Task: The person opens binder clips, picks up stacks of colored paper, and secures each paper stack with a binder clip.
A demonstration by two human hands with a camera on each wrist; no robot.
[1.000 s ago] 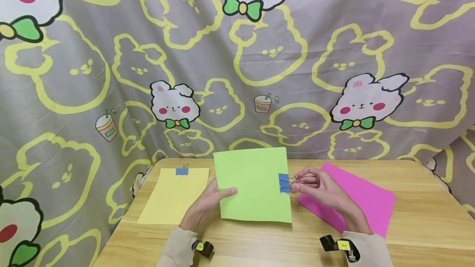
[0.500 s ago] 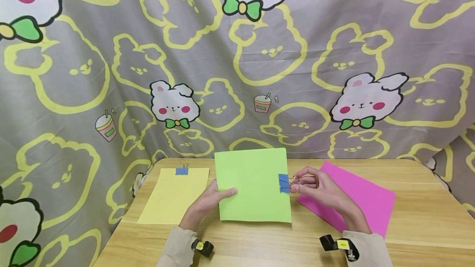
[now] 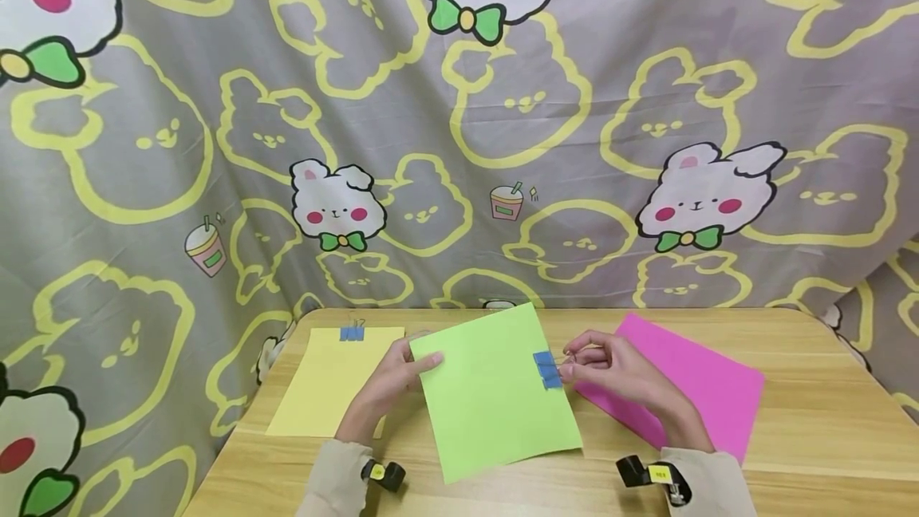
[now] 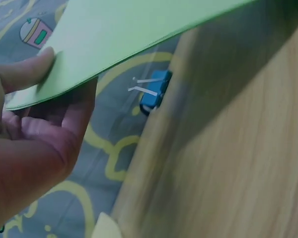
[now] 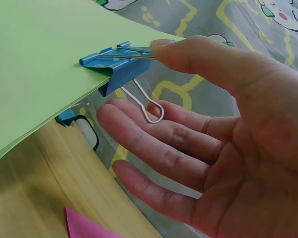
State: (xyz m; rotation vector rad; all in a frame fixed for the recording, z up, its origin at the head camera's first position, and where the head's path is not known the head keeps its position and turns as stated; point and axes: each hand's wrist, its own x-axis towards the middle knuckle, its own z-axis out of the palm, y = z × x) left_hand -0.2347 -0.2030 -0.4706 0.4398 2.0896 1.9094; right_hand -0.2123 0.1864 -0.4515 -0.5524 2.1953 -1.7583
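Note:
Green paper (image 3: pixel 495 397), with more than one layer showing at its edge, is held tilted above the table. My left hand (image 3: pixel 391 373) pinches its upper left corner, thumb on top and fingers beneath. On its right edge sits a blue binder clip (image 3: pixel 548 370) with wire handles. My right hand (image 3: pixel 625 369) holds the clip by these handles: in the right wrist view the thumb (image 5: pixel 181 52) lies on the upper handle, while the lower handle (image 5: pixel 151 111) reaches down to the loosely curled fingers.
Yellow paper (image 3: pixel 330 389) with a blue binder clip (image 3: pixel 352 333) lies at the left. Pink paper (image 3: pixel 718 381) lies at the right. Another blue binder clip (image 4: pixel 156 91) stands near the wooden table's far edge (image 3: pixel 797 317). A patterned curtain (image 3: pixel 459 254) hangs behind.
The green paper has turned and come lower and nearer, its top edge now slanting. My left hand has moved up to its corner. The right hand has stayed at the clip.

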